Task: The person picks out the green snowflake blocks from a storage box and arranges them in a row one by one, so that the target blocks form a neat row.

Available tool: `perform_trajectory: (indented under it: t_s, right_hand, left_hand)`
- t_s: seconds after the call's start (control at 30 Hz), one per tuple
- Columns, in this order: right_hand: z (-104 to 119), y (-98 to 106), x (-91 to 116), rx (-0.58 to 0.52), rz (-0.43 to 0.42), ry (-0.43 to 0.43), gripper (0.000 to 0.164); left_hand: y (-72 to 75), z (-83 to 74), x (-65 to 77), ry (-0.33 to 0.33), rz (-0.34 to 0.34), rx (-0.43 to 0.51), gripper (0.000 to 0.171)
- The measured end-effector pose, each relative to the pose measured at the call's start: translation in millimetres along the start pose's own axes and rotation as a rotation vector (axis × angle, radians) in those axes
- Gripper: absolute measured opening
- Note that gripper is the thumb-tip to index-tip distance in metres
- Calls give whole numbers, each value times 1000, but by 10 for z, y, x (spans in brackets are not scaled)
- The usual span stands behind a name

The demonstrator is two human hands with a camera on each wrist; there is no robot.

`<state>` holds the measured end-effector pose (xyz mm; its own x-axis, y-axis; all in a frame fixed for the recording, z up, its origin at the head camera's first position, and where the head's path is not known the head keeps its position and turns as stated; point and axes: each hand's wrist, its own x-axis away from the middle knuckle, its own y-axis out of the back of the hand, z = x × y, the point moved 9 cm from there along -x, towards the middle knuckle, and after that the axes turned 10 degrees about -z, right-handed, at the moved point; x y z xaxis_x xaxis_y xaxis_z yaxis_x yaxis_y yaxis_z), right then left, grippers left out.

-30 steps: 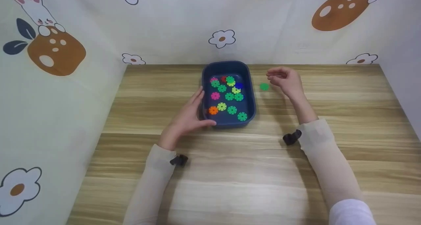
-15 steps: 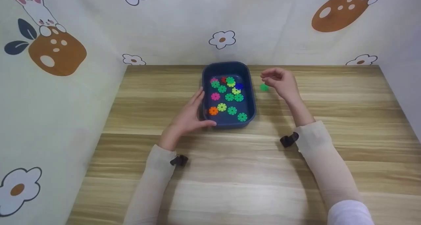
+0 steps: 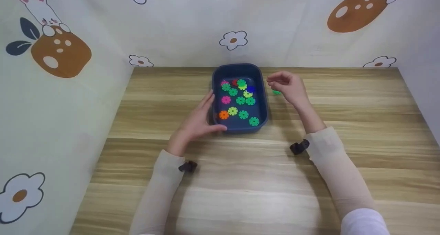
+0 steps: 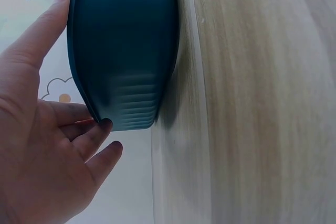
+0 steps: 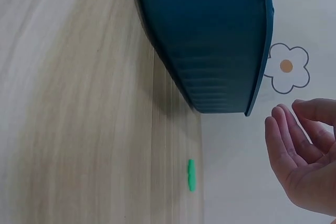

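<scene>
A dark blue plastic bin (image 3: 222, 129) stands on the table with several toothed plastic discs, such as a pink disc (image 3: 226, 100) and an orange disc (image 3: 223, 115), lying inside. My left hand (image 3: 195, 122) holds its near left corner, thumb on the near rim and fingers along the left side. In the left wrist view, the fingertips (image 4: 106, 125) touch the bin's rim. Just right of the bin, my right hand (image 3: 291, 88) is raised with loosely bent fingers and nothing visible in them. Below it a green disc (image 5: 191, 175) lies on the table, partly hidden in the head view.
The wood-grain table (image 3: 233, 187) reaches back to a wall covering (image 3: 185, 25) printed with flowers and rabbits. The bin's far end is close to that wall. A black wrist camera (image 3: 299, 147) is on the right sleeve, and another black camera (image 3: 188, 166) on the left.
My right hand has moved left, closer to the bin, and now covers part of the green disc. The left hand and the bin stay in place.
</scene>
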<state>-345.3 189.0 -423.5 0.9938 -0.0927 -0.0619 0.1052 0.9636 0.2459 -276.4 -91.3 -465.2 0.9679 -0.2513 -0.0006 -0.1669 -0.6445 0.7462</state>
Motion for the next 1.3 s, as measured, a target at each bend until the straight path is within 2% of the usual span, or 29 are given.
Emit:
perform_trajectory:
  t_s: [0.27,0.6,1.0,1.3]
  right_hand:
    - [53,-127,52,-3,34,17,28]
    - [124,-312,125,29,79,58,26]
    - [146,-601,215,97,172,56,25]
    - [138,-845,299,122,266,67,27]
  left_hand:
    - [0,-10,-8,-29,-12,13,117]
    - [-4,2,-3,-6,-4,16,117]
    - [-8,5,-2,6,-4,9,117]
    - [-5,-1,-8,-23,-9,21,117]
